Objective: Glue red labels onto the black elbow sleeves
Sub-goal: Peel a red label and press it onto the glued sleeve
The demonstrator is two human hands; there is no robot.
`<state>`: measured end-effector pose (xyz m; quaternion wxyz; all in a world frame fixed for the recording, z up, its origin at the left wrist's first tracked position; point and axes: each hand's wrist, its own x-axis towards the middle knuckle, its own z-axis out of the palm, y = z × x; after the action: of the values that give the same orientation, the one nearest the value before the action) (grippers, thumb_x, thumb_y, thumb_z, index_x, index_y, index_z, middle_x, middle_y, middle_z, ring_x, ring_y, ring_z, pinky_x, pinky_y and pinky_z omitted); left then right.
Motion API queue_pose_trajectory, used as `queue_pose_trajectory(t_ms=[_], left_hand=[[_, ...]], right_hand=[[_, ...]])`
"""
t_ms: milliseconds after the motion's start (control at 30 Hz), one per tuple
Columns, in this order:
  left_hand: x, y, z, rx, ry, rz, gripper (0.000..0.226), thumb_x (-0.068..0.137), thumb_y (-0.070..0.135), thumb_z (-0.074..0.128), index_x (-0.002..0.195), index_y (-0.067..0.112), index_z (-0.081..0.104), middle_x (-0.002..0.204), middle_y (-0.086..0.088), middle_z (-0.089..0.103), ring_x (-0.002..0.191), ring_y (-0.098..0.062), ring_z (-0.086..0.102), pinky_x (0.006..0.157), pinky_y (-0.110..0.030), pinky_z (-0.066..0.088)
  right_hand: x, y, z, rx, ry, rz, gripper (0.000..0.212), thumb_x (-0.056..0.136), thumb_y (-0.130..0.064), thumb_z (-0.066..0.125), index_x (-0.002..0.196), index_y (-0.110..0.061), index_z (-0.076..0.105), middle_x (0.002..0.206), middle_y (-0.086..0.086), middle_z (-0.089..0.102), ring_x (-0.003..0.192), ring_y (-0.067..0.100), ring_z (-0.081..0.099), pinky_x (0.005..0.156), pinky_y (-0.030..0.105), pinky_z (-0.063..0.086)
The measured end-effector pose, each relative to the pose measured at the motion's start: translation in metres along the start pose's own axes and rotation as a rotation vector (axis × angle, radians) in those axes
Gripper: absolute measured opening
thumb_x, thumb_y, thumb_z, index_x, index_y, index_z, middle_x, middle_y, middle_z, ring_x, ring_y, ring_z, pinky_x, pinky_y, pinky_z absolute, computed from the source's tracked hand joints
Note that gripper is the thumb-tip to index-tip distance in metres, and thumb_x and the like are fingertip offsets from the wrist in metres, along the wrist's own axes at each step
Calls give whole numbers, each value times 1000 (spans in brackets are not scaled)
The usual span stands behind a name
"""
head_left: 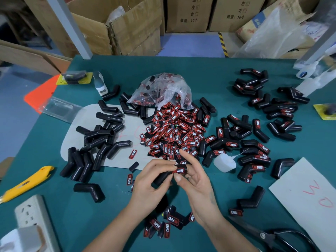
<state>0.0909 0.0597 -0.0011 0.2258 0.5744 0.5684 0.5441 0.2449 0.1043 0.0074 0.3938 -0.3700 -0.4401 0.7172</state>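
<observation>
Both hands meet over the green table's [54,206] front middle around one black elbow sleeve [161,178]. My left hand [151,184] grips the sleeve's lower arm. A red label [179,170] lies on its upper arm, and my right hand [194,177] pinches it there with thumb and fingers. A heap of loose red labels [174,133] spills from a plastic bag [161,90] just beyond. Unlabelled sleeves [94,142] lie at the left, labelled sleeves [254,150] at the right. A small white glue bottle [224,162] lies right of my hands.
A yellow utility knife [27,182] and a power strip [34,220] sit front left. Black scissors [272,237] and a marked white sheet [309,197] lie front right. A few labels and sleeves [169,222] rest between my forearms. Cardboard boxes [127,26] stand behind the table.
</observation>
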Motion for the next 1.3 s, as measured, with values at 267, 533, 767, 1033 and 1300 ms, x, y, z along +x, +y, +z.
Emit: queue_pose_trajectory(t_ms=[267,533,767,1033,1300], left_hand=[[3,1,-1,2,4,-9,28,88,-6,73,109,12,78,115,1,73,112,-16,71,101,-26,52],[6,-4,-7,-51,-51,-117,24,95,14,69,114,27,74,115,7,69,111,-21,68,99,-25,50],[7,-3,-10,-216,-18,-276,24,95,29,69,114,44,73,116,4,72,111,-23,70,99,-28,53],[3,-4,-11,-219,-34,-262,21,95,32,69,113,44,69,110,9,69,102,-20,68,93,-32,53],[3,-1,-11,-172,-28,-228,26,93,27,69,110,47,66,104,15,65,96,-12,65,88,-23,51]], right_hand=[[1,3,0,65,-3,15,52,93,-20,73,143,-28,63,112,7,75,94,15,64,91,24,51],[2,2,-1,90,-1,19,47,95,-12,67,141,-21,66,90,10,72,86,16,64,78,23,50],[-1,-7,2,-104,-18,-69,39,103,-13,59,137,-30,66,97,10,78,83,13,72,72,19,52],[-2,-4,3,-256,37,-145,33,97,-9,67,113,-37,73,98,5,77,85,25,78,72,21,54],[-4,-8,4,-291,45,-172,36,96,-7,67,109,-38,79,93,0,80,84,18,79,71,20,53]])
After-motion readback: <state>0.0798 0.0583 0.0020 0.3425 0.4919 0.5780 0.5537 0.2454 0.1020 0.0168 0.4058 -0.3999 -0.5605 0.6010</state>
